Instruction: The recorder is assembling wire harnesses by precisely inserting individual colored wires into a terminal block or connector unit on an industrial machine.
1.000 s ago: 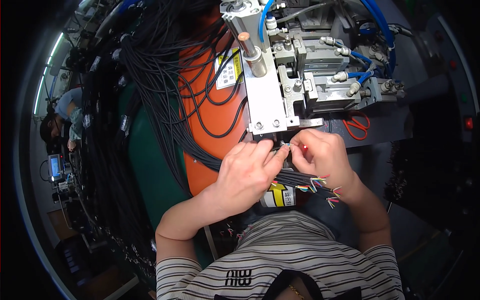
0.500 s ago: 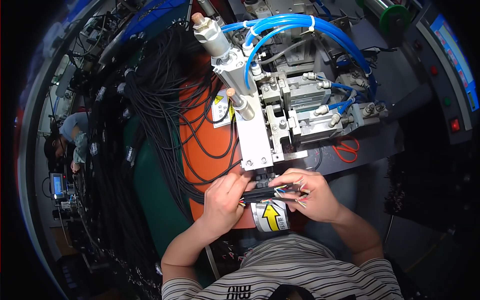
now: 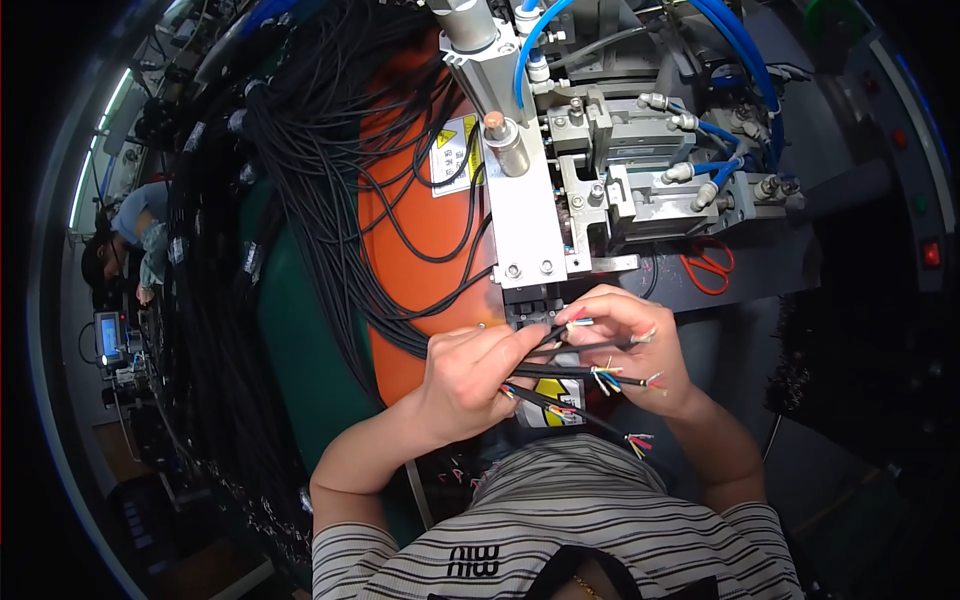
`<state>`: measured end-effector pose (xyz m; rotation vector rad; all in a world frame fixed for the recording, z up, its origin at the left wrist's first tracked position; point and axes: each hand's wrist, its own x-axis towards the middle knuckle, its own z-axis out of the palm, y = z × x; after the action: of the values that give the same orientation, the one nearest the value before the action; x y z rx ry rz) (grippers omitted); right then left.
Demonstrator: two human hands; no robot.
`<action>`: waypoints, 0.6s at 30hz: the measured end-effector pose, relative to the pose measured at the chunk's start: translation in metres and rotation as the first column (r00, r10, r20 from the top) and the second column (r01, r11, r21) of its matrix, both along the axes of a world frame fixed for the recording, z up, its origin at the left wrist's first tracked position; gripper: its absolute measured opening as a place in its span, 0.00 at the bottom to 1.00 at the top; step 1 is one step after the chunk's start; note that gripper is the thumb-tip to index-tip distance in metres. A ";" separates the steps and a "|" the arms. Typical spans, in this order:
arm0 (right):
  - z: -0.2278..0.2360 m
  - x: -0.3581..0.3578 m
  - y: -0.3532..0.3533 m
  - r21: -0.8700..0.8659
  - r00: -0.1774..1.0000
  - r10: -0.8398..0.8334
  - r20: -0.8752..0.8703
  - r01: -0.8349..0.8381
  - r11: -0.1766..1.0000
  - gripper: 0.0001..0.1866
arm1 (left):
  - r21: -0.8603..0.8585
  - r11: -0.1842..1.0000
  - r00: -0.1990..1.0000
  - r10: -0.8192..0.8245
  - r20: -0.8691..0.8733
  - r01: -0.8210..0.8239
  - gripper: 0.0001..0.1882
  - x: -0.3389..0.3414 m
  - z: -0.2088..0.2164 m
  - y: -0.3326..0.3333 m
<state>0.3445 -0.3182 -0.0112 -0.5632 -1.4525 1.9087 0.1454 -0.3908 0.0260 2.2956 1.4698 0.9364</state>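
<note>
My left hand (image 3: pixel 468 380) is closed round several black cables (image 3: pixel 548 371), whose stripped ends fan out to the right. Thin coloured wires (image 3: pixel 606 377) in white, yellow, red and blue stick out of those ends. Just below the machine's dark jaw (image 3: pixel 530 310), my right hand (image 3: pixel 640 345) pinches one cable end (image 3: pixel 578 322) between thumb and fingers. Its other fingers curl behind the neighbouring cable ends. Under the cables lies a white label with a yellow arrow (image 3: pixel 562 388), partly covered.
A metal machine (image 3: pixel 525 220) with blue air hoses (image 3: pixel 755 70) stands ahead. More black cables (image 3: pixel 300 190) drape over an orange surface (image 3: pixel 415 235) at left. Red-handled scissors (image 3: pixel 708 268) lie on the right, near a control panel (image 3: pixel 915 200). Far left, another person (image 3: pixel 145 235) sits.
The cable ends, bunched together before, are now spread apart. My right hand has shifted up to one cable end near the jaw. The view has tilted, so the machine appears higher.
</note>
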 end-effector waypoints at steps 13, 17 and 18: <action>0.002 0.001 0.019 -0.225 0.944 0.264 -0.199 -0.307 0.925 0.11 | -0.550 0.738 0.813 0.004 0.582 0.391 0.09 -0.023 0.013 0.018; 0.003 -0.004 0.019 -0.067 0.938 0.262 -0.227 -0.284 0.956 0.09 | -0.543 0.727 0.768 0.034 0.640 0.420 0.07 -0.019 0.009 0.018; 0.002 -0.005 0.019 0.055 0.948 0.248 -0.200 -0.242 0.969 0.09 | -0.531 0.736 0.773 0.016 0.635 0.420 0.10 -0.019 0.009 0.018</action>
<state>0.3392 -0.2994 -0.0091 -0.1684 -1.4671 2.0627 0.1268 -0.3725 0.0346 1.4091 0.9853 0.8016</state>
